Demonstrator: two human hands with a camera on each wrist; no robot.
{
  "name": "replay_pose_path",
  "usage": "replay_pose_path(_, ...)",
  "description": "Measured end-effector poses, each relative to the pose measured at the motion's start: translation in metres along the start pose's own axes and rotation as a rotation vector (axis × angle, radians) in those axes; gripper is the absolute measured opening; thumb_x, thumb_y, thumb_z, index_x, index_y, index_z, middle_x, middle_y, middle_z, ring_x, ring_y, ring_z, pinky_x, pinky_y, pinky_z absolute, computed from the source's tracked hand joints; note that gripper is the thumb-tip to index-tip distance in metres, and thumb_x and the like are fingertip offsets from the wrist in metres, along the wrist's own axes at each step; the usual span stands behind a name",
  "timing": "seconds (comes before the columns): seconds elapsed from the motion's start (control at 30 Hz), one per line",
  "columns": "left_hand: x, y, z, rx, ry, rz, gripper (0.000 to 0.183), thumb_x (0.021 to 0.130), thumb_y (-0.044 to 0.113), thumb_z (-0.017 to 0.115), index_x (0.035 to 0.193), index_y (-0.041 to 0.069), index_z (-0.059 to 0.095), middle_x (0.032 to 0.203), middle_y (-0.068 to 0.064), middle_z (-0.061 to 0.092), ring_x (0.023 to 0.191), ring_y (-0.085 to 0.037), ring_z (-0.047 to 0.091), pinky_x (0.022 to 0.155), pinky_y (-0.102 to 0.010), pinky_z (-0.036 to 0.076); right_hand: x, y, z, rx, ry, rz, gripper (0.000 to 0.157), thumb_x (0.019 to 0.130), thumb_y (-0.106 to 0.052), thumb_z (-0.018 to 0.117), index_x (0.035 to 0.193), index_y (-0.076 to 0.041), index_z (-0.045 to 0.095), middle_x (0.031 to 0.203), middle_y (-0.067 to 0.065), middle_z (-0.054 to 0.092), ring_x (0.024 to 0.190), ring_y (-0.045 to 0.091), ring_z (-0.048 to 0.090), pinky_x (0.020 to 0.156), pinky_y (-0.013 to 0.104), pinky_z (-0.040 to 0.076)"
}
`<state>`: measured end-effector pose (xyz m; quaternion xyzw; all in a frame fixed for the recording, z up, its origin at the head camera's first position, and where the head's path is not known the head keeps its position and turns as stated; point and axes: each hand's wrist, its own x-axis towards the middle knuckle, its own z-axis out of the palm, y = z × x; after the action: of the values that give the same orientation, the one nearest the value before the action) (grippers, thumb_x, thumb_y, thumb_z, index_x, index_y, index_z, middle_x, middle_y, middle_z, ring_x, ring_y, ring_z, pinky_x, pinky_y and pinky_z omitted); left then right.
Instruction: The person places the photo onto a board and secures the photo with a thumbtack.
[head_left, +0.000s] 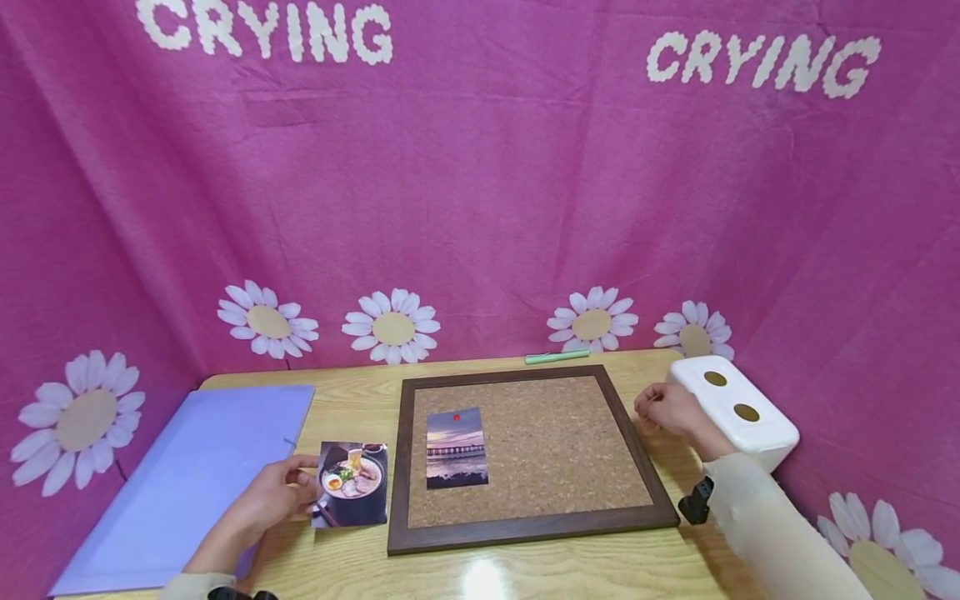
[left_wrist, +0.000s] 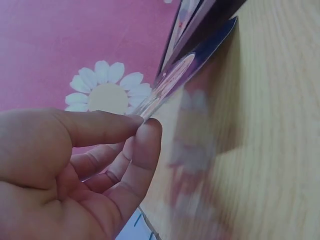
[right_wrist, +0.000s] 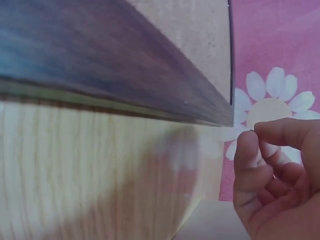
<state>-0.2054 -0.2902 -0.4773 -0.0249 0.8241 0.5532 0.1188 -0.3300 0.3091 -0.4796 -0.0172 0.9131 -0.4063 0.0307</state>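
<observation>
My left hand (head_left: 273, 496) pinches the left edge of a ramen photo (head_left: 351, 483) between thumb and fingers. In the left wrist view the photo (left_wrist: 172, 77) appears almost edge-on, slanting over the table. A framed corkboard (head_left: 551, 450) lies to its right, bearing a sunset pier photo (head_left: 457, 454) with a red pushpin (head_left: 456, 417) near its top. Just off the board's right side is my right hand (head_left: 671, 408), its thumb and index fingertips pressed together. A tiny dark thing (right_wrist: 253, 130) shows between those tips; its kind is mostly hidden by the fingers.
A translucent blue-purple folder (head_left: 202, 475) lies at the left of the wooden table. At the right, behind my right hand, stands a white box (head_left: 731, 404) with two round gold spots. A green stick-like object (head_left: 557, 357) lies behind the board, near the pink curtain (head_left: 480, 208).
</observation>
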Motion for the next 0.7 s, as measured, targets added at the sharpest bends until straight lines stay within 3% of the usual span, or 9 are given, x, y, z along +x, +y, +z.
replay_pose_path(0.23,0.002,0.007,-0.001,0.012,0.022,0.026,0.053,0.090,-0.011,0.060,0.138,-0.017,0.040,0.091,-0.011,0.056,0.082,-0.015,0.061,0.074,-0.028,0.061,-0.003,-0.009,-0.006,0.019,0.016,0.021,0.015,0.095,-0.008,0.058,0.096,0.005,0.065,0.090,0.019,0.071,0.072,0.019,0.072,0.059,0.033,0.055)
replay_pose_path(0.43,0.003,0.013,-0.003,-0.004,0.040,0.041,0.055,0.092,-0.007,0.059,0.141,-0.017,0.037,0.094,-0.010,0.058,0.079,-0.012,0.061,0.072,-0.027,0.059,-0.003,-0.014,-0.004,0.037,0.000,-0.003,0.013,0.091,-0.008,0.061,0.096,0.004,0.065,0.083,0.009,0.069,0.070,0.016,0.067,0.060,0.033,0.055)
replay_pose_path(0.7,0.007,0.023,-0.002,-0.041,0.028,0.065,0.054,0.095,-0.001,0.059,0.143,-0.013,0.038,0.100,-0.009,0.060,0.084,-0.009,0.061,0.080,-0.025,0.059,0.000,-0.018,-0.001,0.071,0.011,-0.050,0.022,0.097,-0.014,0.058,0.100,0.005,0.067,0.084,0.008,0.069,0.070,0.014,0.064,0.063,0.031,0.058)
